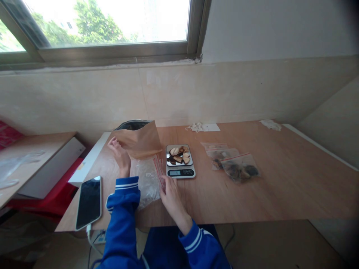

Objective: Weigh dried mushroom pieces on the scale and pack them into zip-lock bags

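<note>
My left hand [120,156] is raised at the left front of a brown paper bag [140,140], its fingers loosely bent and apart, with nothing seen in them. The bag stands with its dark-lined mouth open. My right hand [172,196] has its fingers on the red-edged tops of clear zip-lock bags [159,170], just left of the scale. More clear plastic [147,183] lies flat between my arms. On the small digital kitchen scale [181,173] sit several dried mushroom pieces [179,155], brown and cream. The figures on its display are too small to read.
To the right lie filled zip-lock bags [241,168] with dark and pale dried pieces. A phone [89,203] on a cable lies at the left front edge. White scraps [197,127] and a white card [211,127] are by the wall. A crumpled white piece [270,124] lies far right.
</note>
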{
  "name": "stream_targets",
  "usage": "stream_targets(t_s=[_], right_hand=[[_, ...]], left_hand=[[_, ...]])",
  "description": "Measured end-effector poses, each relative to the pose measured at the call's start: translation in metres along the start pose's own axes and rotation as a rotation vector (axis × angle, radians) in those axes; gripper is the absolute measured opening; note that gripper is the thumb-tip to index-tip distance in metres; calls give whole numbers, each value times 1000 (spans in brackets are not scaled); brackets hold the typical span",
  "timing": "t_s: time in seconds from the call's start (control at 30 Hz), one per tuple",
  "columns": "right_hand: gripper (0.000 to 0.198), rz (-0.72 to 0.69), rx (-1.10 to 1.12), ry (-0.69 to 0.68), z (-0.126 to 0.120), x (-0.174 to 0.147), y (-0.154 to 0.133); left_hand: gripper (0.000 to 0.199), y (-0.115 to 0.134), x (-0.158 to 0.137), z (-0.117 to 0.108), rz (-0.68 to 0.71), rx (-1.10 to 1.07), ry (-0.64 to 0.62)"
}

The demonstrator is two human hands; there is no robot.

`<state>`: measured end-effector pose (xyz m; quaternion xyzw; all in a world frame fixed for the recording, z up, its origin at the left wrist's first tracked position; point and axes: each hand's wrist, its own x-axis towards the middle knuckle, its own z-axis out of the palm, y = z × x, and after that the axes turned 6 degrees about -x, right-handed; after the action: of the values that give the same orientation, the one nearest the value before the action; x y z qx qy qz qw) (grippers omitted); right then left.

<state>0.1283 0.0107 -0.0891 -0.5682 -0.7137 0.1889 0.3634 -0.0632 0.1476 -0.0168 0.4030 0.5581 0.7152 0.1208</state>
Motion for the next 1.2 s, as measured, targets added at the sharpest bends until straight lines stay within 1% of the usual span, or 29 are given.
stream_targets(t_s=[0.1, 0.2, 0.27, 0.3, 0.33, 0.37, 0.4, 0.43, 0.47, 0.5, 0.53, 0.57, 0.6, 0.63, 0.7, 0.77, 0.83, 0.87, 0.97, 1.0, 1.07, 1.13, 1.2], right_hand=[[44, 23, 37, -13, 2, 0, 3], [44, 14, 105, -25, -5, -3, 0], [39, 8, 164, 3, -15, -5, -4], [36, 8, 195, 28, -21, -6, -6], [34, 10, 226, 58, -27, -7, -9], [32, 11, 254, 90, -34, -8, -12], [30, 8, 278, 123, -41, -9, -15], [27, 2, 298, 154, -49, -9, -19], [24, -11, 314, 182, -56, -10, -22], [21, -29, 326, 208, -63, -10, -27], [19, -52, 335, 230, -70, -11, -31], [17, -79, 345, 243, -76, -11, -35], [16, -110, 357, 244, -81, -12, -38], [15, -138, 370, 232, -85, -13, -41], [15, -171, 393, 188, -89, -16, -45], [15, -177, 396, 162, -89, -18, -45], [14, -176, 346, 197, -84, -18, -44], [12, -168, 308, 236, -81, -18, -43], [13, -63, 219, 365, -72, -15, -39], [13, -16, 214, 365, -70, -13, -36], [9, 75, 245, 306, -71, -8, -27], [15, 177, 310, 268, -76, 0, -14], [21, 276, 402, 266, -85, 8, 0]], left_hand=[[37, -12, -20, -8, -38, 55, 24], [31, -15, -47, -22, -136, 99, -13], [27, -9, -69, -34, -165, 191, -82], [25, -3, -82, -40, -130, 272, -112], [25, 5, -94, -46, -56, 364, -92], [26, 14, -106, -50, 27, 440, -38], [26, 25, -117, -54, 90, 459, 2], [26, 36, -128, -55, 118, 433, 17], [28, 46, -137, -55, 98, 376, -19], [31, 55, -145, -53, 25, 293, -129], [35, 62, -152, -49, -62, 203, -298], [39, 67, -157, -45, -140, 126, -420], [44, 71, -161, -40, -201, 54, -486], [46, 72, -164, -35, -255, -4, -526], [47, 72, -169, -28, -333, -80, -542], [47, 71, -174, -25, -382, -122, -552], [47, 71, -179, -24, -404, -136, -566], [47, 72, -182, -23, -405, -132, -571], [50, 73, -187, -20, -355, -89, -595], [50, 73, -187, -19, -326, -64, -615], [49, 72, -185, -19, -265, 18, -641], [48, 69, -178, -21, -228, 141, -597], [47, 67, -168, -24, -221, 254, -509]])
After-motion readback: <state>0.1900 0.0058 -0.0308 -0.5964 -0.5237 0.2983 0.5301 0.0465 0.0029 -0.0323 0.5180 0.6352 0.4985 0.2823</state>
